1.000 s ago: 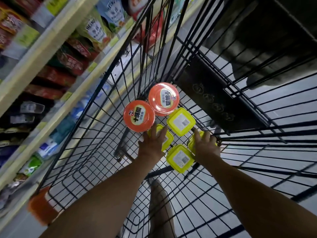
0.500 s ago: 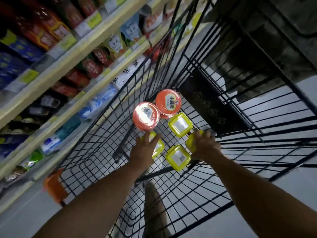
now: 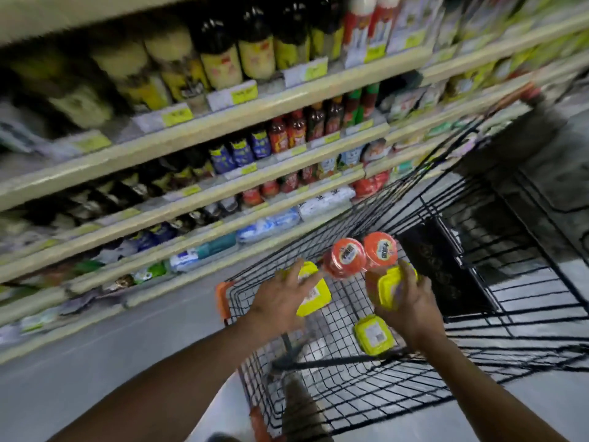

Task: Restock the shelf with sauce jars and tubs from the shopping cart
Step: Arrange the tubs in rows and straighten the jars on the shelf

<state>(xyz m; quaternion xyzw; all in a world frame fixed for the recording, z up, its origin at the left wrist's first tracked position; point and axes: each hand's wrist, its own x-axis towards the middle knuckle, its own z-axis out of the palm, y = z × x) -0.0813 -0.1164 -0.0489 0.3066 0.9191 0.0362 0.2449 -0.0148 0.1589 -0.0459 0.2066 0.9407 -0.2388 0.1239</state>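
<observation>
My left hand (image 3: 282,303) grips a yellow-lidded tub (image 3: 315,296), lifted above the black wire shopping cart (image 3: 344,361). A second yellow-lidded tub (image 3: 391,287) sits tilted in the grip of my right hand (image 3: 414,306). Between and just beyond my hands are two round orange-lidded tubs (image 3: 345,258) (image 3: 381,250), leaning in the cart. One more yellow-lidded tub (image 3: 374,334) lies on the cart floor below my right hand. The shelf (image 3: 223,122) with sauce bottles and packets rises to the left and ahead.
Beige shelf boards with price tags run across the upper left, stocked with dark bottles (image 3: 220,49), red bottles (image 3: 287,132) and bagged goods. An orange corner bumper (image 3: 221,296) marks the cart's near-left corner. Grey floor lies between cart and shelf.
Both hands closed on yellow-lidded tubs and lifted them off the cart floor. My head swung up toward the shelf, which now fills the upper view.
</observation>
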